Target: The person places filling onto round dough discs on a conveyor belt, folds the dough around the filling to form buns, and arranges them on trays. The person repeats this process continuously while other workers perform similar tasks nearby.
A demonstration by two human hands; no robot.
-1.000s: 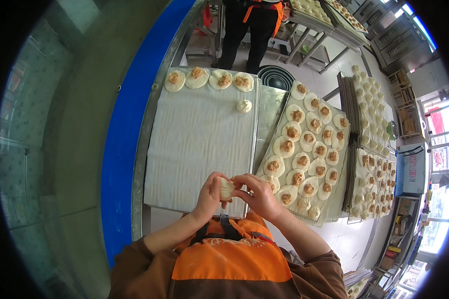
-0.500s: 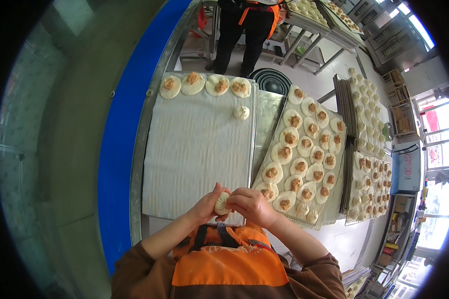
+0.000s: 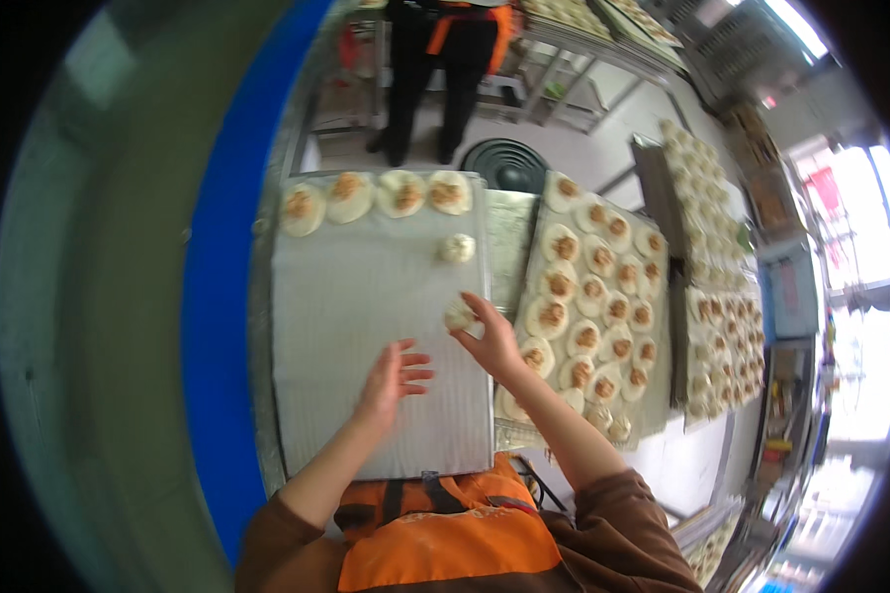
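My right hand [image 3: 487, 336] grips a pleated stuffed bun [image 3: 459, 315] between thumb and fingers, over the right side of a cloth-lined tray [image 3: 366, 296]. Whether the bun touches the cloth, I cannot tell. My left hand [image 3: 394, 381] is empty, fingers apart, above the middle of the same tray. Another closed bun [image 3: 457, 248] sits just beyond the held one. Along the tray's far edge lie several flat dough rounds [image 3: 402, 195] topped with brown filling.
A second tray [image 3: 653, 219] on the right carries many filled dough rounds and a few closed buns. Further right stand stacked trays of buns [image 3: 697, 198]. A blue strip [image 3: 218, 296] runs along the left. Beyond the tray stands another person [image 3: 435, 89] in dark trousers.
My hands have parted. The right one has carried the pleated bun forward over the tray, and the left has let go of it and opened. The whole view has shifted slightly.
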